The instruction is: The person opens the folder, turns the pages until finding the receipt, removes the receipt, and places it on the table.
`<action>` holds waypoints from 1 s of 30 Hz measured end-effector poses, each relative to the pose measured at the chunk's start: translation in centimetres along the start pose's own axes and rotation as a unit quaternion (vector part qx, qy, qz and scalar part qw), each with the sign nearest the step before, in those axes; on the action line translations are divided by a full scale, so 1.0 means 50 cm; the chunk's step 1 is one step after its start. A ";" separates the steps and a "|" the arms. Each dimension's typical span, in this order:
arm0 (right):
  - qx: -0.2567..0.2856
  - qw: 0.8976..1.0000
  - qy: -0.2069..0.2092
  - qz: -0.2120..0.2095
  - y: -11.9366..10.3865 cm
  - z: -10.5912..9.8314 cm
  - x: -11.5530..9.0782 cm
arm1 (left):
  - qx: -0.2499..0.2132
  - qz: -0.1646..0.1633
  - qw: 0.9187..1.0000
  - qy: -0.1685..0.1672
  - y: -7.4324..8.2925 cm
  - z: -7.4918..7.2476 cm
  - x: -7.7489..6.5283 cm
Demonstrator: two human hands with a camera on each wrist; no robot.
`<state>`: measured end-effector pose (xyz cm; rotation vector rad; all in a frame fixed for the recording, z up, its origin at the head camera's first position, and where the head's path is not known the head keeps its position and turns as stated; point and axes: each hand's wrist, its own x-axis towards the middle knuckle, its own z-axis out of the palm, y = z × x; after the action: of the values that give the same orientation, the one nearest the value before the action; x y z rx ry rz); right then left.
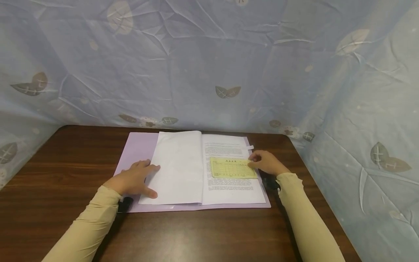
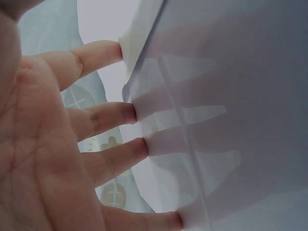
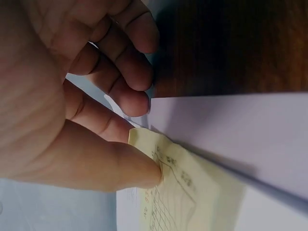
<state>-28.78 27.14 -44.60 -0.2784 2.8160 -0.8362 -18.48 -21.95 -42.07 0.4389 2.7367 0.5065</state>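
A lilac folder (image 1: pixel 140 145) lies spread on the table with white sheets in it. The left sheet (image 1: pixel 180 167) is blank on its visible side; the right one is a printed page (image 1: pixel 229 196). My left hand (image 1: pixel 137 180) has its fingers spread, fingertips touching the folder and the blank sheet's left edge. In the left wrist view those fingertips (image 2: pixel 127 113) press on the pale surface. With thumb and index finger, my right hand (image 1: pixel 266 162) pinches the right end of a yellow printed slip (image 1: pixel 232 168), which overlaps the printed page. The other right fingers are loosely curled.
The dark wooden table (image 1: pixel 183 236) extends on all sides of the folder. A patterned blue-grey cloth (image 1: pixel 196 72) hangs behind it and along the sides. A small white tab (image 1: pixel 250 147) sticks out at the page's upper right edge.
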 end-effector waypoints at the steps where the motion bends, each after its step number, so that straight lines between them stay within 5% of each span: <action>1: 0.002 1.000 0.000 0.000 0.001 0.001 0.000 | 0.001 0.000 1.000 0.000 0.001 0.000 0.000; 17: 0.021 0.998 0.058 -0.018 0.009 0.001 -0.010 | 0.011 -0.009 1.000 0.001 -0.002 0.003 0.005; 30: 0.016 0.993 0.112 -0.029 0.077 -0.101 -0.052 | 0.007 -0.007 1.000 -0.002 -0.002 -0.003 -0.003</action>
<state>-27.91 33.54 -42.25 -0.2792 3.0104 -0.9797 -18.43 -22.15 -41.95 0.4236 2.7386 0.4821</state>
